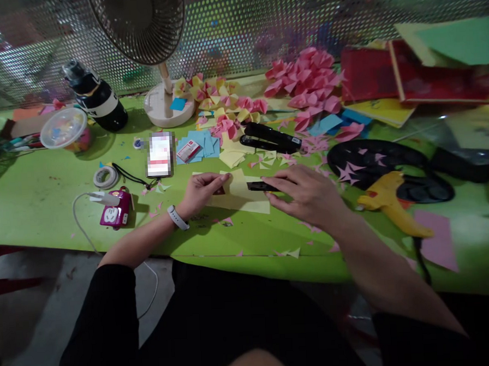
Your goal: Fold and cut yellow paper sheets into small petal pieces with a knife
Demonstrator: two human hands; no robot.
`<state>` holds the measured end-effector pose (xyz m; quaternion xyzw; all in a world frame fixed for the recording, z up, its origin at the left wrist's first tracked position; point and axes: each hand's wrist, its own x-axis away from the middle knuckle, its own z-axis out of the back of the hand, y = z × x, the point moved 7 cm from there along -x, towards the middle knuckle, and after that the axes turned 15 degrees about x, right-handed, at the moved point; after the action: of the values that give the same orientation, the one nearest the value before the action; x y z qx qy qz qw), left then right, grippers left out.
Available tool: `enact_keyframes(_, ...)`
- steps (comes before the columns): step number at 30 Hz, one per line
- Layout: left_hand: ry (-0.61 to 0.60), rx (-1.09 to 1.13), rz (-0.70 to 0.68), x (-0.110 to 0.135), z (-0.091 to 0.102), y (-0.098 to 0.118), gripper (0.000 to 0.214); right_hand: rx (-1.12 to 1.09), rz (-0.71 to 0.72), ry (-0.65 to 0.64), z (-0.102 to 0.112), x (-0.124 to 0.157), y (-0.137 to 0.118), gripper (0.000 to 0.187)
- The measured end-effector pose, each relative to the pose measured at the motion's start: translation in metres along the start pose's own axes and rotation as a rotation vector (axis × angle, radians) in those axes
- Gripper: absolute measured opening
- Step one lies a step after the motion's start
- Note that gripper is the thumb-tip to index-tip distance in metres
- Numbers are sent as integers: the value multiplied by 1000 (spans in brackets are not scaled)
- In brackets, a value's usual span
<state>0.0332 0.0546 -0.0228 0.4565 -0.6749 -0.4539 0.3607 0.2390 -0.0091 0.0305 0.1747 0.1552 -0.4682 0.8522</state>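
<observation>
The person is sitting at a green desk and both forearms are reaching out over its front edge. The left hand, with a white band on its wrist, is resting on the left edge of a yellow paper that is lying flat on the desk in front of the person. Its fingers are curling narrowly and pinching the sheet's upper left corner. The right hand is lying over the right side of the same sheet, with its fingers stretching out flat and touching the end of a small black tool that is sitting on the paper. From this angle I cannot tell whether those fingers are gripping the tool or only pressing on it; it may be a small cutter.

Just behind the sheet a black stapler is lying among pink and yellow scraps. A yellow glue gun is lying to the right of the right hand, beside a black tray that is carrying pink star shapes. A heap of pink folded pieces is sitting at the back. A fan is standing at the back left, next to a dark bottle. A tape roll and a pink power plug are lying to the left of the left hand.
</observation>
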Motion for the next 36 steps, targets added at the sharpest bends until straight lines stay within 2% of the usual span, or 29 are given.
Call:
enact_keyframes(6,-2,11,31,0,0,-1,43,34,92,97,10,0,-3,22)
enact_keyframes(12,-4,11,36,0,2,2,42,29,61,104,11,-1,1,21)
enact_keyframes(21,30,50,83,0,4,-3,43,-87,-20,-42,-7,2,3,25)
enact_keyframes(36,62,111,113,1,4,-11,42,-92,1,-42,-10,1,0,25)
